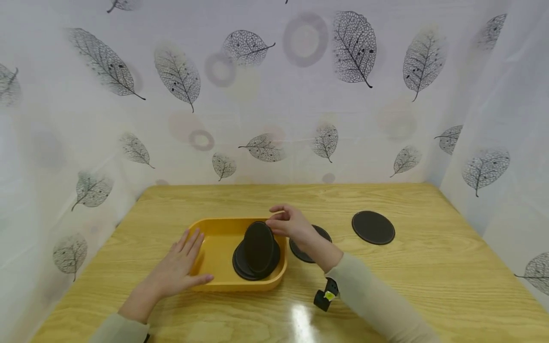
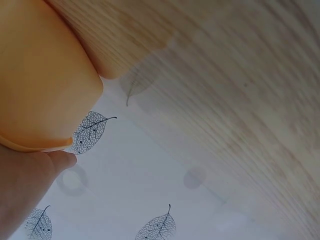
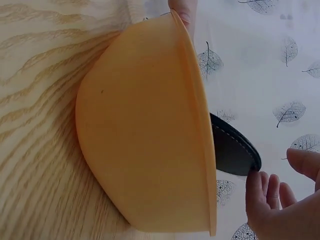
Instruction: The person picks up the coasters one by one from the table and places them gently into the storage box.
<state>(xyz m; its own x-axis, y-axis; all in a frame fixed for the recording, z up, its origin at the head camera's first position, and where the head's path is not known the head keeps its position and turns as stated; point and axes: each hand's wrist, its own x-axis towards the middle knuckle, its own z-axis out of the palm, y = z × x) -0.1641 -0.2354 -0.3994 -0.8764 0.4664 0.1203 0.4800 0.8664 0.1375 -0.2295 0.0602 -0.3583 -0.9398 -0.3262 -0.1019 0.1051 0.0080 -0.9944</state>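
Note:
A yellow plastic tray (image 1: 216, 252) sits on the table, and my left hand (image 1: 173, 269) rests on its left end with fingers spread over the rim. At the tray's right side, black round coasters (image 1: 242, 266) lie stacked. Another black coaster (image 1: 259, 247) stands tilted over them, its edge rising above the rim, as the right wrist view shows. The right hand (image 1: 293, 226) touches that edge with a fingertip; its thumb (image 3: 304, 162) is apart from the coaster. Part of the left hand (image 2: 25, 185) shows under the tray rim in the left wrist view.
Right of the tray, one black coaster (image 1: 302, 252) lies on the wooden table (image 1: 411, 281), partly hidden by the right forearm. A second coaster (image 1: 373, 227) lies farther right. A white curtain (image 1: 274, 109) with leaf prints hangs behind the table and along its sides.

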